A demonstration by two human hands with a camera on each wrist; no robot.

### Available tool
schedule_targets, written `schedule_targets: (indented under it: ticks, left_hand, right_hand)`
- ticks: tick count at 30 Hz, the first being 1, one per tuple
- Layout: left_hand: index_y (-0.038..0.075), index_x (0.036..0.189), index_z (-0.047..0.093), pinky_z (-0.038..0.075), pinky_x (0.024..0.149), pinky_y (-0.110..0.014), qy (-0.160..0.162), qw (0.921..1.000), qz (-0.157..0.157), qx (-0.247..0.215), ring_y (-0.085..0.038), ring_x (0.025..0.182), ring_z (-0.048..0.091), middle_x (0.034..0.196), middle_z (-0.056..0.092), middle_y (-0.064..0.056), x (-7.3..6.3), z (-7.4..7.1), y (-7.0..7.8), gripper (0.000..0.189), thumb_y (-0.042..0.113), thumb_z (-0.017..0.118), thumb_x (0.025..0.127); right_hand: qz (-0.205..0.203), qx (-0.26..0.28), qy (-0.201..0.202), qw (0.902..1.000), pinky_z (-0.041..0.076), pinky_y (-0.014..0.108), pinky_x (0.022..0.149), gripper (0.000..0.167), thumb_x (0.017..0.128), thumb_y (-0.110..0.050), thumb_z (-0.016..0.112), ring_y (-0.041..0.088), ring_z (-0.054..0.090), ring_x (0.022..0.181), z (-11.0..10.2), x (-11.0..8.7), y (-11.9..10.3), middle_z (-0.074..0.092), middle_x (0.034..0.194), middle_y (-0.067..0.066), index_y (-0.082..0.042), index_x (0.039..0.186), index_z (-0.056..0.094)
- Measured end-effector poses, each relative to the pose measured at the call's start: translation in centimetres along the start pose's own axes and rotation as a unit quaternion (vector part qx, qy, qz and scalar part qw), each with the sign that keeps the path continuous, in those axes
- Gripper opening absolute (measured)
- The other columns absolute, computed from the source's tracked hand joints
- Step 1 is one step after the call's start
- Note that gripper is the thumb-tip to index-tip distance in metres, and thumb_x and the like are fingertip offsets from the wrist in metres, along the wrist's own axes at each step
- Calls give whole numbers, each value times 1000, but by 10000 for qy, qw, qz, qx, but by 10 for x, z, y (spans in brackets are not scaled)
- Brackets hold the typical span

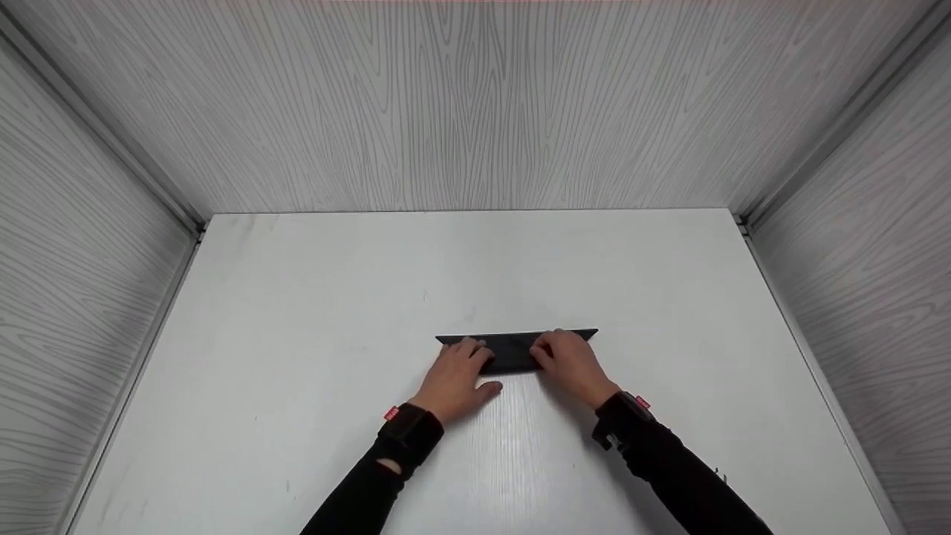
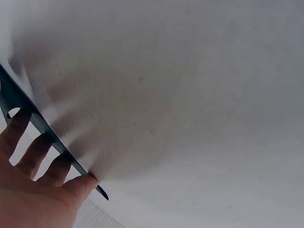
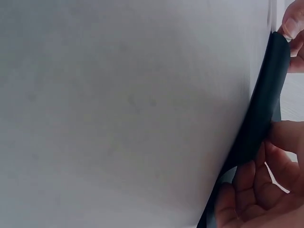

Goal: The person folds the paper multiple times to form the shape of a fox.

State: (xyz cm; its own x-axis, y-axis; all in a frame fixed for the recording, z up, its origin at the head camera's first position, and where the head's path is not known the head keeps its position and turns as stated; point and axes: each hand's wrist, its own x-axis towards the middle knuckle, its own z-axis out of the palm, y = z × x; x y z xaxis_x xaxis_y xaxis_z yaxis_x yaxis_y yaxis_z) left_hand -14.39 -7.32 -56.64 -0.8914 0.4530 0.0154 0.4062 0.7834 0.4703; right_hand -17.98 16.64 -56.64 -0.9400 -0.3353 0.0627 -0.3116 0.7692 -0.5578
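Observation:
A black folded sheet (image 1: 513, 352), seemingly paper, lies on the white table as a long strip with pointed ends. My left hand (image 1: 455, 379) rests on its left part, fingers spread over it, thumb apart on the near side. The left wrist view shows those fingertips pressing along the dark sheet (image 2: 45, 124). At the right part, my right hand (image 1: 573, 364) pinches the near edge with thumb and bent fingers. In the right wrist view the sheet (image 3: 266, 90) curves up as a rounded fold, and the right fingers (image 3: 244, 187) lie against it.
The white tabletop (image 1: 312, 312) surrounds the sheet. Grey wood-grain panels stand at the back (image 1: 468, 111), left (image 1: 82, 297) and right (image 1: 869, 245). Black bands (image 1: 411, 432) circle both wrists.

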Motion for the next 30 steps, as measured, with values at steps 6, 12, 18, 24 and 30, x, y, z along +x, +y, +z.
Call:
schedule_targets:
  ticks: [6,12,18,24,30]
  left_hand:
    - [20,153,50,34,116,-51,-18,9998,190,39,-35,134,51,141,54,-14,0,2,-2,67,46,71,95]
    - [22,152,53,35,114,-54,35,9989,377,261,-37,133,50,141,52,-18,0,4,-3,67,51,71,94]
    - [24,151,55,28,119,-54,-70,9993,255,277,-38,141,41,146,48,-17,0,8,-2,68,58,67,94]
    - [23,149,58,27,118,-55,-78,9993,239,263,-39,142,40,147,48,-18,-1,9,-1,67,59,67,93]
    - [22,149,58,27,118,-55,-143,9993,253,256,-39,143,39,148,47,-19,-1,8,0,67,60,66,93]
  right_hand:
    - [288,25,16,9996,54,39,76,8,97,-12,73,20,65,80,2,4,0,72,86,5,-4,93,75]
    - [421,-3,121,9990,53,39,72,10,96,-11,72,18,63,74,1,6,-1,70,82,4,-4,90,74]
    - [490,14,230,9985,53,38,70,11,95,-12,72,19,63,73,2,7,-1,70,80,5,-3,88,74]
    - [566,0,269,9980,51,38,68,12,94,-12,74,19,61,70,3,8,-1,69,78,4,-4,84,73]
    - [648,33,232,9976,51,37,67,12,93,-11,75,17,59,69,4,8,-1,69,77,3,-5,82,72]
